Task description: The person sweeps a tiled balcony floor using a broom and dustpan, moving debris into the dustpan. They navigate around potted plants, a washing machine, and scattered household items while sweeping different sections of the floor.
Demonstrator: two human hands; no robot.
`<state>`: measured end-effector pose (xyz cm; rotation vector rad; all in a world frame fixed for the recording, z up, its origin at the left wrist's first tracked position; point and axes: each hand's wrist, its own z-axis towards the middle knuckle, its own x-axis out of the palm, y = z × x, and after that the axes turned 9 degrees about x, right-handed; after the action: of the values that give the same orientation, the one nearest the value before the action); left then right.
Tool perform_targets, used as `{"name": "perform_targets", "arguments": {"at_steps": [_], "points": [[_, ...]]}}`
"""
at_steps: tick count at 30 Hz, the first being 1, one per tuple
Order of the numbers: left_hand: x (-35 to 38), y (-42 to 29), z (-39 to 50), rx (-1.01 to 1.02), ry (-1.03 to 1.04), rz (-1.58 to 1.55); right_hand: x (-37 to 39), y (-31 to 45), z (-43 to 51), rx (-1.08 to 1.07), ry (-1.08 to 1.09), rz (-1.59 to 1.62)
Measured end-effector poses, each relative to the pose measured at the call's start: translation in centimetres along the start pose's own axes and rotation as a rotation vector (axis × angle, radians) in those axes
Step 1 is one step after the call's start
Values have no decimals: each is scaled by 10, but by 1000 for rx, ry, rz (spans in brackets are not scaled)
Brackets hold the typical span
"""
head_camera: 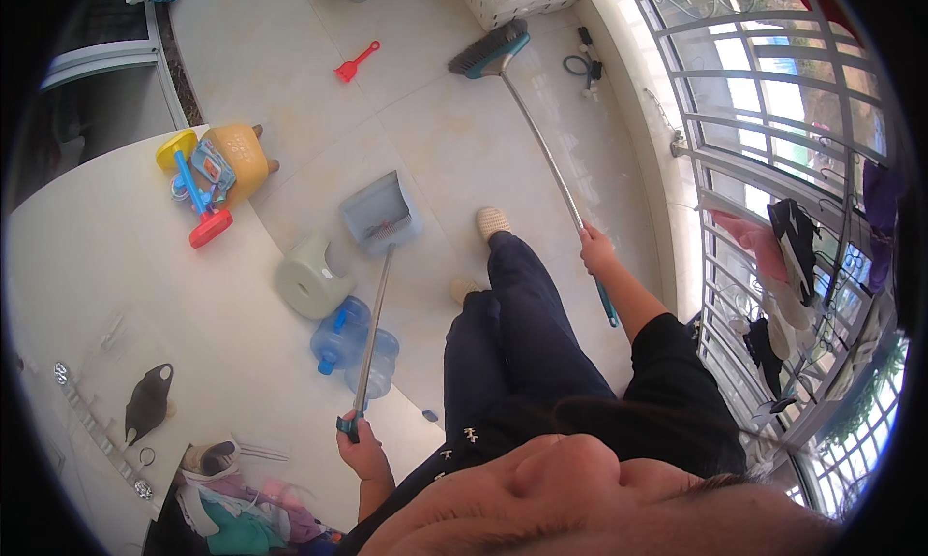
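My left hand (365, 451) is closed round the teal grip of a long-handled dustpan (382, 211). Its grey-blue pan lies on the tiled floor with some debris inside. In my right hand (599, 250) is the metal handle of a broom (544, 146), held near its teal end. The broom's head, with dark bristles (487, 50), rests on the floor farther off, beside a white perforated crate. A small red toy fork (357, 61) lies on the floor to the left of the bristles.
A green stool (313, 277) and blue water jugs (353, 338) stand beside the dustpan. A yellow stool (238, 161) with toys is at the left. The white crate (507, 1) stands at the wall, near a coiled hose (578, 64). Shoes (794, 251) hang on the window bars.
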<state>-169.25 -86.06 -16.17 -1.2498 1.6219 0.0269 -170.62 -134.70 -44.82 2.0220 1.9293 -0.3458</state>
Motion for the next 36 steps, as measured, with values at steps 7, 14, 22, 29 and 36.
{"name": "perform_targets", "arguments": {"at_steps": [7,14,22,29,36], "points": [[6,-49,35,256,116,126,51,-162,-22,-30,-93,86],[6,-62,51,358,187,222,88,-357,-117,73,-150,168],[-1,-63,65,580,290,347,194,-442,-264,399,-282,428],[13,-81,84,766,300,417,243,-520,-291,615,-326,910],[16,-87,80,838,350,447,121,-594,-114,599,-502,1134]]}}
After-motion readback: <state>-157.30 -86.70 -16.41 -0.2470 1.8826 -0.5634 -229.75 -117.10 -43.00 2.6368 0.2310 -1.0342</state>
